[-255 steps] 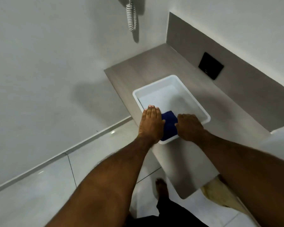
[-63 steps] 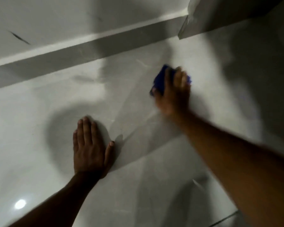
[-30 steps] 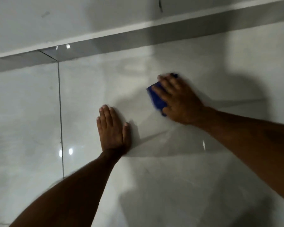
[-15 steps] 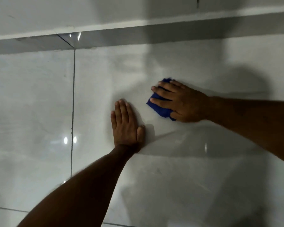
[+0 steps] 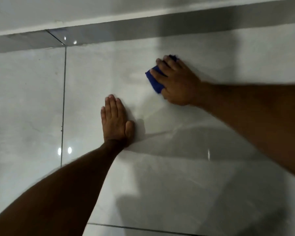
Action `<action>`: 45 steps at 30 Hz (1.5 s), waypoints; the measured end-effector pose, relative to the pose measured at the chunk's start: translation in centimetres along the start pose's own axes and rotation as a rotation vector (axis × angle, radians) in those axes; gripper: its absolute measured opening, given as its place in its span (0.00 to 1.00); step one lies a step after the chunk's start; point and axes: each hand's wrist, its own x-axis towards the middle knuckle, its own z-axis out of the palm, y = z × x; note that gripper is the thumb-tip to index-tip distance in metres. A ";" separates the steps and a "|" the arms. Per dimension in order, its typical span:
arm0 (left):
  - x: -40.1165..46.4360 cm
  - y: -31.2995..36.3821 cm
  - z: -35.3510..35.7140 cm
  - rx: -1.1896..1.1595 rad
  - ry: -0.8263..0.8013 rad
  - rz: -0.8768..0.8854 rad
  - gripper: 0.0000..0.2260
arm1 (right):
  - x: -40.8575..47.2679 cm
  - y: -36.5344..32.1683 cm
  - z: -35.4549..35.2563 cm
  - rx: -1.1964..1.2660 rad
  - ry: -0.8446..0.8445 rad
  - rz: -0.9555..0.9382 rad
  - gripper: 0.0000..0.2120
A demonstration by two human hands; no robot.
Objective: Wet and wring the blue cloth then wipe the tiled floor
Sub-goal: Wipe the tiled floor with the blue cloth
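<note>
While left hand (image 5: pixel 115 122) lies flat, fingers together, on tiled floor (image 5: pixel 160 176), right hand (image 5: pixel 177 82) presses blue cloth (image 5: pixel 154 80) down, fingers spread over it.

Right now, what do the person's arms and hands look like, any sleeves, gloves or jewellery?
Both forearms are bare with no sleeves in view. The left hand and right hand wear no gloves, and no rings, watch or bands show. Fingernails look short and plain.

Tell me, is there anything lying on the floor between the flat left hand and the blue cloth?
No. In the head view, only bare glossy tile separates the left hand from the blue cloth under the right hand.
</note>
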 end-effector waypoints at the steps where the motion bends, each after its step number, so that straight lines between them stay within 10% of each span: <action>1: 0.1 0.4 -0.2 0.015 -0.006 -0.002 0.40 | -1.7 -1.5 0.3 0.046 0.029 0.077 0.34; 8: -7.9 6.2 1.1 -0.030 -0.055 0.157 0.38 | -25.2 -4.3 6.7 0.040 -0.074 -0.360 0.41; 15: -20.9 8.1 4.7 0.010 -0.202 0.237 0.38 | -36.2 -4.2 9.3 0.152 -0.017 0.905 0.38; 21: -21.0 7.3 5.6 0.073 -0.259 0.227 0.42 | -38.9 -19.5 10.4 0.261 -0.003 0.522 0.40; 25: -20.9 7.1 5.4 0.066 -0.264 0.241 0.44 | -33.3 -13.9 9.5 0.222 0.033 -0.021 0.39; 32: -21.0 7.4 4.4 0.059 -0.341 0.227 0.44 | -36.3 -0.8 8.5 0.169 -0.016 0.662 0.38; 36: -21.2 8.7 4.2 0.085 -0.334 0.185 0.42 | -41.1 -5.8 8.1 0.331 -0.105 1.080 0.39; 45: -21.7 10.1 1.3 0.123 -0.318 0.107 0.38 | -37.0 -17.0 4.5 0.549 -0.370 0.681 0.48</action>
